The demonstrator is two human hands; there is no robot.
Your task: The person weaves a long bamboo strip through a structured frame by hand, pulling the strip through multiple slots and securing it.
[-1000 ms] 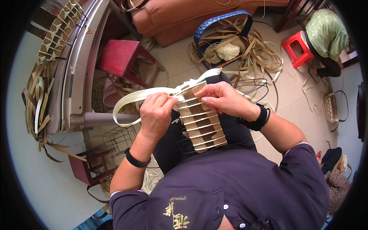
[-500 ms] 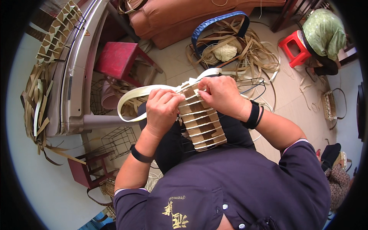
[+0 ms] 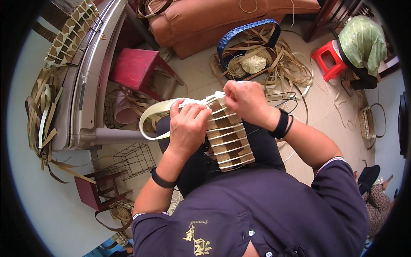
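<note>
On my dark-trousered lap rests a narrow basket (image 3: 231,147) of brown flat strips crossed by thin white cords. My left hand (image 3: 188,124) is closed over its far left edge, fingers bent against the rim. From there a wide cream-white strap (image 3: 150,119) curls out in a loop to the left. At the far right corner of the rim my right hand (image 3: 248,100) is curled into a fist, knuckles up. Its fingertips are hidden, so what it pinches does not show. A bit of white strip peeks out just beyond it.
Ahead on the floor lie a blue-handled basket (image 3: 224,38) and heaped tan strips (image 3: 291,64). A red stool (image 3: 135,68) stands front left, beside a grey machine-like frame (image 3: 87,81). At far right, a person in green (image 3: 361,43) is by a red plastic stool (image 3: 329,60).
My right hand has gone from a visible pinch at the rim to a tighter fist, turned over and slightly higher. The left hand stays on the rim; the strap loop looks a little smaller.
</note>
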